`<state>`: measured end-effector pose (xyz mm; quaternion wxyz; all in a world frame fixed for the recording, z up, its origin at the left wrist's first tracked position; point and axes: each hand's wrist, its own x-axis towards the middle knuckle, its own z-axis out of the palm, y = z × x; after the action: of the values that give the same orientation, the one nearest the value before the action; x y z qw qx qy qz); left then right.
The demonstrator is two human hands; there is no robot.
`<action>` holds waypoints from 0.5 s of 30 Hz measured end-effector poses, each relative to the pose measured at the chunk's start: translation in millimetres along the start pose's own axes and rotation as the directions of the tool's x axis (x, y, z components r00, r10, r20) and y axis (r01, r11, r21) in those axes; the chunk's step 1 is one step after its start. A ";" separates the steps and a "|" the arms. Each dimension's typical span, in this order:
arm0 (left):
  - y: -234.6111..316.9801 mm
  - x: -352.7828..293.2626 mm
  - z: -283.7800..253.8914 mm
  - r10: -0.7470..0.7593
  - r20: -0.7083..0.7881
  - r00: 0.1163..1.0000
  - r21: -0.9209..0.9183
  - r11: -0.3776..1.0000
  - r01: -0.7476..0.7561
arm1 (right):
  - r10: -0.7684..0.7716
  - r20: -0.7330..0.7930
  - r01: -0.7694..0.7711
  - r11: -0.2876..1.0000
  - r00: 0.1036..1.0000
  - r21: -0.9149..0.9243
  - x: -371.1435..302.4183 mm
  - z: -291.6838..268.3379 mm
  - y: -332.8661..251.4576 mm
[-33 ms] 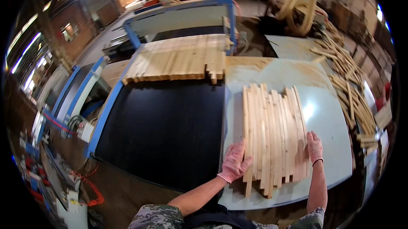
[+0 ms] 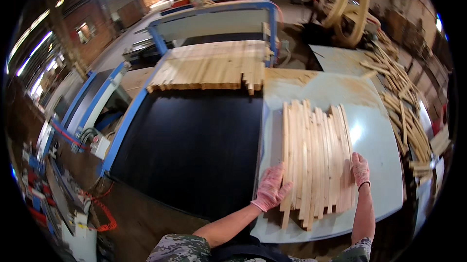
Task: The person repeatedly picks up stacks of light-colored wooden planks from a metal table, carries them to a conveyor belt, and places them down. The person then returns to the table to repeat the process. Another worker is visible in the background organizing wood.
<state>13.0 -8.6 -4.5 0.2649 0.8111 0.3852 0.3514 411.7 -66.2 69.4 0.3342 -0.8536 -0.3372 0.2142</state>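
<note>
A row of pale wooden strips (image 2: 318, 160) lies side by side on a light grey-white tabletop (image 2: 379, 165), their ends uneven. My left hand (image 2: 273, 187), in a pinkish knit glove, rests against the row's left edge near its front end, fingers stretched and thumb apart toward the wood. At the right edge, my gloved right hand (image 2: 361, 169) has its fingers extended along the outermost strip. The row sits between both hands, and neither hand is wrapped round a single strip.
Left of the tabletop is a black flat bed (image 2: 189, 150) with a blue side rail (image 2: 124, 133). A block of wooden strips (image 2: 209, 65) lies at its far end, before a blue frame (image 2: 214, 8). Loose strips (image 2: 406, 116) are piled at right; a yellowish hose (image 2: 348, 7) hangs behind.
The whole view has shifted slightly. Both hands keep their places against the edges of the strip row.
</note>
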 end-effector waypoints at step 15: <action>-60.7 -10.2 -77.3 -0.171 0.113 0.979 -0.230 0.954 0.193 | 0.081 -0.085 -0.098 0.971 0.993 -0.217 -43.0 108.4 -87.7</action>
<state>-78.1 29.6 -3.4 0.4096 0.7497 0.4004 0.3316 280.5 -2.8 63.9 0.2396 -0.9073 -0.3072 0.1580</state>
